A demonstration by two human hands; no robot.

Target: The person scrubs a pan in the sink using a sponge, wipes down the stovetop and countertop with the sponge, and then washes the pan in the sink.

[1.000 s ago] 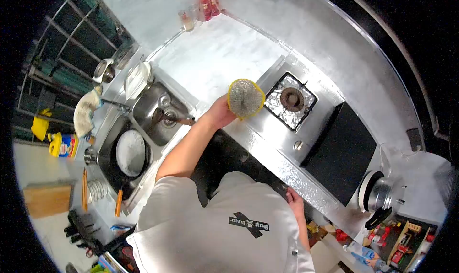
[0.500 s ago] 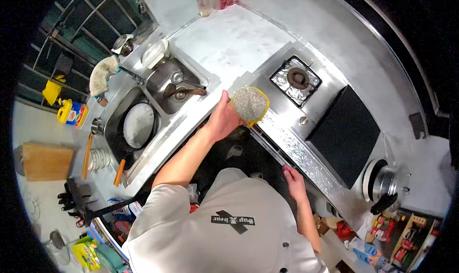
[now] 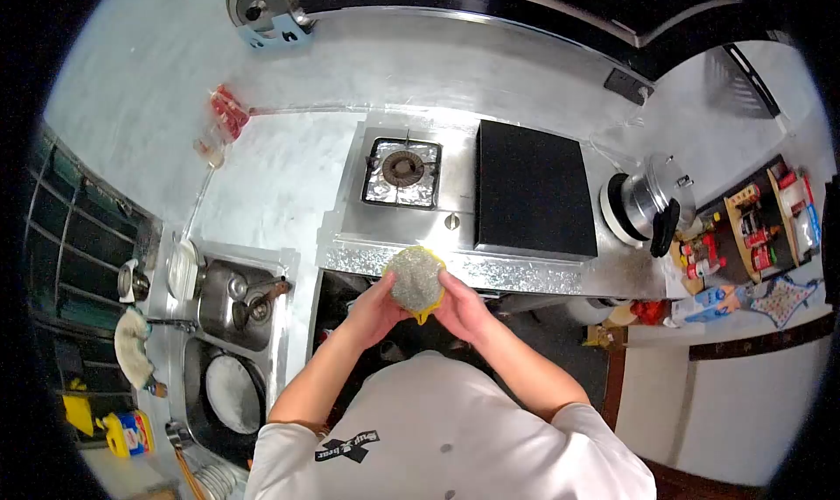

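A round scouring pad (image 3: 416, 279), silvery grey with a yellow edge and a small yellow tip at its lower side, is between my two hands in front of the stove's front edge. My left hand (image 3: 374, 313) is closed on its left side, thumb near the top face. From the other side my right hand (image 3: 464, 306) grips the right edge, and its fingers are partly hidden beneath. Just beyond the pad lies the steel gas stove (image 3: 350, 224) with one burner (image 3: 402, 169) on a foil-lined square and a knob (image 3: 451, 221).
A black panel (image 3: 534, 189) covers the stove's right part. Farther right stands a steel pot (image 3: 646, 204). The double sink (image 3: 278, 325) on the left holds a ladle, a spatula (image 3: 261, 300) and a wok with a white round item (image 3: 233, 393). A yellow jug (image 3: 128, 433) stands beyond.
My view has turned right toward the stove. My right hand has come up from the counter's front edge and taken hold of the scouring pad, which my left hand held alone before.
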